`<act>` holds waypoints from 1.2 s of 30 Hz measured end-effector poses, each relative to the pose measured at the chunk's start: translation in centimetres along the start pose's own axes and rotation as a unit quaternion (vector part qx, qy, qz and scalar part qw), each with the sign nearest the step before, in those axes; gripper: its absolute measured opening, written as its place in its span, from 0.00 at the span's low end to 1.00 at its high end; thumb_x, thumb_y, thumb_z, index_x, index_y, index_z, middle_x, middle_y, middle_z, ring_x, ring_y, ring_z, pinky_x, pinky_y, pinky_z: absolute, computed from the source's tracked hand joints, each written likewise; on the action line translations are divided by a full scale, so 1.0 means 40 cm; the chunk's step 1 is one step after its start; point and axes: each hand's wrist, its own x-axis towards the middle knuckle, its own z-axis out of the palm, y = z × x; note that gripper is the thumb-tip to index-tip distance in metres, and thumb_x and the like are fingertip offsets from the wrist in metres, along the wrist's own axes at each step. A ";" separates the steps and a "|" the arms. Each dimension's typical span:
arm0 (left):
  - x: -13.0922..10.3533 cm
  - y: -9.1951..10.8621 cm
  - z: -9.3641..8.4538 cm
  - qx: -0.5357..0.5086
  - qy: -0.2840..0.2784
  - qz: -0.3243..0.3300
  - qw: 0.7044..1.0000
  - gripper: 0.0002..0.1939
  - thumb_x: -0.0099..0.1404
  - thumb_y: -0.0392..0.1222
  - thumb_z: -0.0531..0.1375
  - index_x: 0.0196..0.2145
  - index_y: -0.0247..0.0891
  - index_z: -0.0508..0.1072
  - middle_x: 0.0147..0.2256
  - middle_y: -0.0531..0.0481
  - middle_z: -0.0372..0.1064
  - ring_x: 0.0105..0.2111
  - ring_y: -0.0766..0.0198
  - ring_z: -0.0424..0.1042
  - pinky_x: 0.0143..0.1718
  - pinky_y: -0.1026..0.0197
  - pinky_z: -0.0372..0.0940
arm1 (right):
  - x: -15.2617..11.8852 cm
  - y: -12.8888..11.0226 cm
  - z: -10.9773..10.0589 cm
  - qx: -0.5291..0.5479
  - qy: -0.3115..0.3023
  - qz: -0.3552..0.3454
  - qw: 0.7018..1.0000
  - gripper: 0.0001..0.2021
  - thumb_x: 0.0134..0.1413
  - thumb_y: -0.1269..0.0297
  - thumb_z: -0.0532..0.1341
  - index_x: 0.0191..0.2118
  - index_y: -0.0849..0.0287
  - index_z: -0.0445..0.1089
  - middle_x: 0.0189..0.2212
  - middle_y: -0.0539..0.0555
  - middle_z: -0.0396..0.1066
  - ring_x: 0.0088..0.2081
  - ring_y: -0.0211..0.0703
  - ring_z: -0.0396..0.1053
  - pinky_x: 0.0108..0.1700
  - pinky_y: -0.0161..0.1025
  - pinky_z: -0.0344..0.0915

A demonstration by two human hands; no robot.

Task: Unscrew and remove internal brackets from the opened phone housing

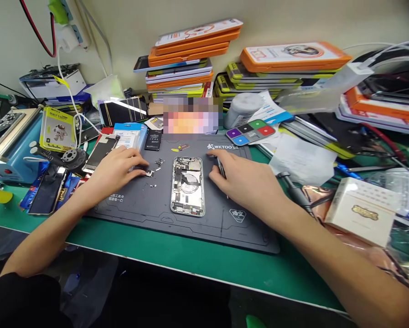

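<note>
An opened phone [188, 187] lies on the grey work mat [149, 200], its inner parts and a round coil bared. To its left, my left hand [118, 168] rests on the mat, thumb and fingertips closed at a small phone part [149, 173]. Loose small parts [159, 162] lie just beyond these fingertips. Right of the phone, my right hand [236, 177] is closed around a slim dark tool [220, 167]; its kind is mostly hidden by the fingers. A black phone battery [153, 140] sits at the mat's far left edge.
Stacked orange boxes [190, 54] stand against the wall. A phone screen [100, 152] and a blue machine [16, 155] are at the left. A white box [361, 212], a black-handled tool [296, 193] and a colour-patched card [250, 132] are at the right. Green table [177, 255] shows in front.
</note>
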 end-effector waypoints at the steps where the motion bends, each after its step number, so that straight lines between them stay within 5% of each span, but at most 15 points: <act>1: 0.000 0.001 0.000 0.006 0.000 0.002 1.000 0.12 0.74 0.48 0.60 0.49 0.42 0.78 0.47 0.47 0.74 0.48 0.56 0.69 0.52 0.53 0.62 | 0.000 0.000 0.000 0.001 0.001 -0.001 1.000 0.20 0.67 0.64 0.50 0.60 0.59 0.67 0.48 0.58 0.81 0.41 0.55 0.79 0.28 0.43 0.55; 16: -0.006 0.003 0.011 0.053 0.008 -0.015 0.998 0.12 0.76 0.46 0.57 0.49 0.40 0.77 0.48 0.45 0.74 0.48 0.55 0.70 0.53 0.52 0.62 | 0.004 0.000 0.001 0.003 -0.009 -0.001 1.000 0.20 0.68 0.63 0.49 0.61 0.58 0.65 0.51 0.57 0.80 0.44 0.56 0.79 0.29 0.43 0.57; 23: 0.005 0.009 0.003 -0.010 0.027 -0.020 0.999 0.14 0.77 0.42 0.53 0.53 0.42 0.75 0.49 0.46 0.74 0.51 0.57 0.70 0.53 0.53 0.64 | 0.005 -0.003 -0.009 0.023 -0.019 0.000 1.000 0.20 0.68 0.64 0.48 0.61 0.59 0.65 0.50 0.59 0.79 0.42 0.54 0.79 0.28 0.42 0.58; 36: 0.132 -0.024 0.008 -0.054 -0.056 0.062 0.995 0.12 0.73 0.43 0.59 0.50 0.42 0.79 0.49 0.45 0.75 0.48 0.55 0.72 0.51 0.52 0.64 | 0.011 -0.006 -0.016 0.020 -0.020 -0.015 0.999 0.20 0.68 0.66 0.47 0.59 0.60 0.66 0.48 0.60 0.80 0.42 0.53 0.79 0.30 0.41 0.60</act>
